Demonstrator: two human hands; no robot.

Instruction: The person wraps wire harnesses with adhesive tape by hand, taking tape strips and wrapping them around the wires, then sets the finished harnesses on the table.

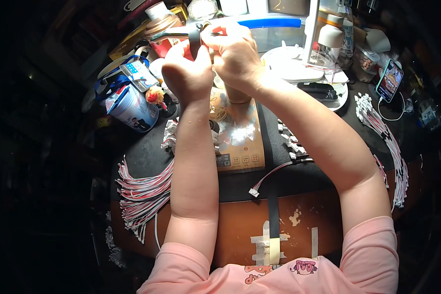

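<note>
Both my hands are raised close together above the far side of the table. My left hand is closed round a black ring-shaped piece, which looks like a roll of black tape seen edge-on. Pressed against its right side, my right hand has its fingers pinched together; what they hold is mostly hidden. A thin shiny metal tool sticks out to the left of the roll, and I cannot tell which hand it belongs to. Below my hands lies a wooden-look panel with buttons and a bright reflection.
Bundled red, white and black wires lie left, with another wire bundle right. One short connector cable lies near the mat's front edge. A white bucket, a lamp base and a lit phone stand around.
</note>
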